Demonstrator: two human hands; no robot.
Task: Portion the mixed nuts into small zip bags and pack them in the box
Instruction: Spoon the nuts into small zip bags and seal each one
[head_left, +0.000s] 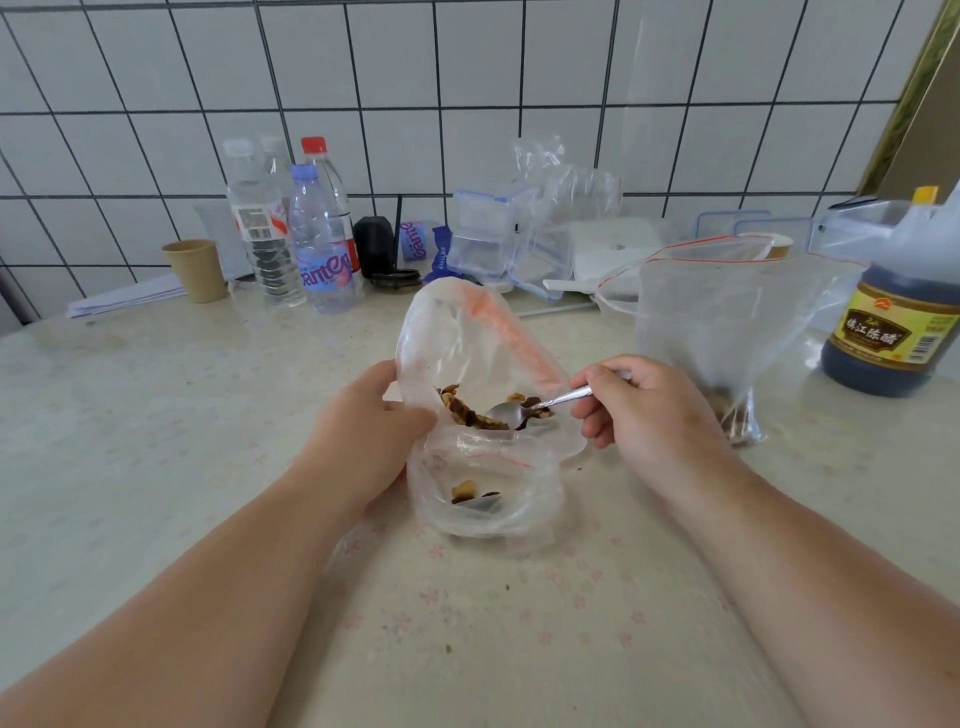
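Your left hand (371, 415) grips the near-left edge of the big bag (467, 353), thumb and fingers pinching the plastic so its mouth stands open toward you. Your right hand (644, 400) holds the spoon (524, 410) by its handle, fingers curled around the metal; the bowl of the spoon sits inside the big bag, on the nuts (470, 410) piled at its bottom. Just below, touching the big bag, a small bag (483, 499) lies open on the tabletop (156, 415) with a few nuts in it. To the right, another zip bag (727, 322) stands upright with its red-lined mouth open and some dark bits at its bottom corner. A vinegar bottle (893, 322) stands beside it. At the back stand water bottles (291, 239), a paper cup (195, 270) and clear clip-lid boxes (483, 234).
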